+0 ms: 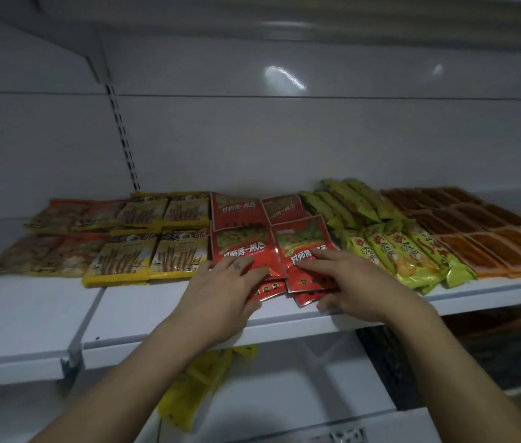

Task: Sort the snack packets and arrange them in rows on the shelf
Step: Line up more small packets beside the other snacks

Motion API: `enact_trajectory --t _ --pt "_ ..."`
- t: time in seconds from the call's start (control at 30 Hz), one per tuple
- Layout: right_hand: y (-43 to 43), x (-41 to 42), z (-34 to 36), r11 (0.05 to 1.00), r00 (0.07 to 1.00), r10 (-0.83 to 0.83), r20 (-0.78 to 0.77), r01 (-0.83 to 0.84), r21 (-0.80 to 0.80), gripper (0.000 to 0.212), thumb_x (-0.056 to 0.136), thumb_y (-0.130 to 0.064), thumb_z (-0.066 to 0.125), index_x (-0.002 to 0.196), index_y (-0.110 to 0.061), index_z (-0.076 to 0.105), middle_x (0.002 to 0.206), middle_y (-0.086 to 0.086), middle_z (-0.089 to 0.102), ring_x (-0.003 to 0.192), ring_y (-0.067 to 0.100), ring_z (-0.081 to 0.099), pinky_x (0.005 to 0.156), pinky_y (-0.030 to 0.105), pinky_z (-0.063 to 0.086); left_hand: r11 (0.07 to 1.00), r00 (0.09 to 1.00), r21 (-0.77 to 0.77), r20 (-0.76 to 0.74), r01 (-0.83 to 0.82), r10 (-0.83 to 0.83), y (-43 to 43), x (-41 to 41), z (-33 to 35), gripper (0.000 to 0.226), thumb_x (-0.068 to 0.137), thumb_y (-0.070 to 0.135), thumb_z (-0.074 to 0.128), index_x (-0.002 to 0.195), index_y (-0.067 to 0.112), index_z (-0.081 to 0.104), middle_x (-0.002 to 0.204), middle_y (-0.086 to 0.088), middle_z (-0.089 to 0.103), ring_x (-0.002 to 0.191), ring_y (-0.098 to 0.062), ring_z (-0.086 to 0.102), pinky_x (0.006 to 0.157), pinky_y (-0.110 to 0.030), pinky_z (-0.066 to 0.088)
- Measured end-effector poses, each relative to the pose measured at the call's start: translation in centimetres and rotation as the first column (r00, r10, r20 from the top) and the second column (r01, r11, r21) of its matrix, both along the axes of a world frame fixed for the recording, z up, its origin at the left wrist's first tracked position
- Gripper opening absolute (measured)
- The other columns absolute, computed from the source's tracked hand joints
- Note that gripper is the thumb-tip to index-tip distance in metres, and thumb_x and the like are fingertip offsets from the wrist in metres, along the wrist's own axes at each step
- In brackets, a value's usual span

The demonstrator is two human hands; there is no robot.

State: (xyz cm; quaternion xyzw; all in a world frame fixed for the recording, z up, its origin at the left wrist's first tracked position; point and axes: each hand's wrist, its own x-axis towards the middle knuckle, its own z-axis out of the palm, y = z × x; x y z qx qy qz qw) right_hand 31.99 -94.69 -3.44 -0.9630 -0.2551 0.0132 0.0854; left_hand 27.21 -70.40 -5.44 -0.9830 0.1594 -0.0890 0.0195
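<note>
Snack packets lie in rows on a white shelf (144, 308). In the middle are red packets (240, 244) in two stacks at the front and two behind. My left hand (227, 282) rests flat, fingers straight, on the front left red stack. My right hand (348, 279) lies with straight fingers on the front right red stack (300, 238), its thumb at the shelf's front edge. Left of the red ones lie yellow packets (153, 254) and orange packets (51, 247). To the right lie green packets (412, 254) and brown flat packets (492, 238).
The shelf's grey back wall rises behind the rows, with a slotted upright (124, 139) at the left. Another shelf board hangs overhead. On the lower shelf lies a yellow packet (195, 388). Dark goods (492, 346) sit at the lower right.
</note>
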Motion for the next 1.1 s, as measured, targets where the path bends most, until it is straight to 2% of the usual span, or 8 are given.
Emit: enact_trajectory --t 0.1,0.2,0.37,0.5,0.6,0.77,0.93,1.1 --pt "0.4 -0.1 -0.6 0.999 0.995 -0.01 0.099 0.005 0.054 0.064 0.088 -0.039 0.068 0.145 -0.045 0.039 0.154 -0.014 0.035 0.139 0.015 0.033 0.109 0.034 0.031 1.0 0.999 -0.027 0.04 0.01 -0.009 0.4 -0.2 -0.6 0.054 0.098 0.049 0.043 0.149 0.04 0.027 0.157 0.008 0.029 0.141 -0.017 0.027 0.108 -0.039 0.025" --pt "1.1 -0.3 -1.0 0.995 0.984 -0.022 0.176 0.004 0.098 0.063 0.086 -0.041 0.07 0.143 -0.039 0.045 0.148 -0.012 0.045 0.134 0.016 0.039 0.106 0.031 0.032 0.998 0.999 -0.062 0.036 0.019 -0.016 1.0 -0.4 -0.8 0.053 0.099 0.045 0.044 0.149 0.041 0.027 0.156 0.01 0.029 0.141 -0.015 0.027 0.109 -0.039 0.025" --pt "1.7 -0.2 -1.5 1.0 0.997 -0.005 0.077 0.003 0.027 0.071 0.084 -0.061 0.061 0.148 -0.044 0.034 0.159 -0.006 0.028 0.144 0.019 0.021 0.116 0.039 0.021 0.996 1.0 -0.088 0.014 0.016 -0.015 1.4 -0.5 -1.0 0.054 0.099 0.041 0.047 0.149 0.041 0.026 0.157 0.011 0.029 0.143 -0.014 0.026 0.11 -0.04 0.025" --pt "1.5 -0.1 -1.6 0.998 0.994 -0.009 0.11 0.003 0.057 0.058 0.093 -0.046 0.058 0.146 -0.045 0.036 0.158 -0.006 0.03 0.142 0.018 0.024 0.115 0.038 0.024 0.993 1.0 -0.114 0.029 0.002 0.001 1.3 -0.6 -1.0 0.055 0.099 0.039 0.048 0.15 0.038 0.026 0.157 0.011 0.03 0.143 -0.015 0.026 0.111 -0.04 0.024" --pt "1.9 -0.2 -1.9 0.999 0.988 -0.031 0.154 0.028 0.02 0.059 0.095 -0.048 0.054 0.149 -0.044 0.031 0.158 -0.006 0.03 0.142 0.018 0.025 0.116 0.037 0.023 0.993 0.999 -0.119 0.042 0.003 0.002 0.9 -0.6 -0.9 0.054 0.099 0.039 0.046 0.149 0.037 0.027 0.155 0.01 0.031 0.141 -0.015 0.028 0.111 -0.041 0.022" --pt "2.5 -0.1 -0.3 0.996 0.987 -0.027 0.16 0.012 0.094 0.077 0.084 -0.067 0.055 0.151 -0.044 0.025 0.16 -0.005 0.023 0.147 0.016 0.015 0.12 0.041 0.004 0.984 0.997 -0.173 0.053 -0.04 0.05 1.6 -0.7 -0.2 0.061 0.093 0.061 0.041 0.147 0.034 0.032 0.15 0.009 0.039 0.137 -0.015 0.034 0.11 -0.038 0.025" --pt "6.8 1.9 3.0 0.988 0.975 0.04 0.219 -0.071 0.137 0.079 0.085 -0.068 0.053 0.152 -0.041 0.022 0.157 -0.004 0.03 0.144 0.022 0.024 0.119 0.045 0.014 0.973 0.985 -0.167 0.047 -0.158 0.168 4.0 -0.1 1.5 0.066 0.089 0.069 0.034 0.145 0.034 0.035 0.147 0.01 0.043 0.133 -0.016 0.039 0.107 -0.04 0.031" --pt "14.8 3.0 3.7 0.967 0.956 0.168 0.241 -0.207 0.148 0.085 0.085 -0.062 0.059 0.154 -0.035 0.017 0.16 -0.001 0.022 0.147 0.023 0.019 0.12 0.049 0.016 0.942 0.946 -0.141 0.067 -0.306 0.317 9.0 -1.3 3.1 0.056 0.092 0.065 0.041 0.138 0.033 0.043 0.134 0.004 0.053 0.122 -0.022 0.048 0.095 -0.041 0.039"
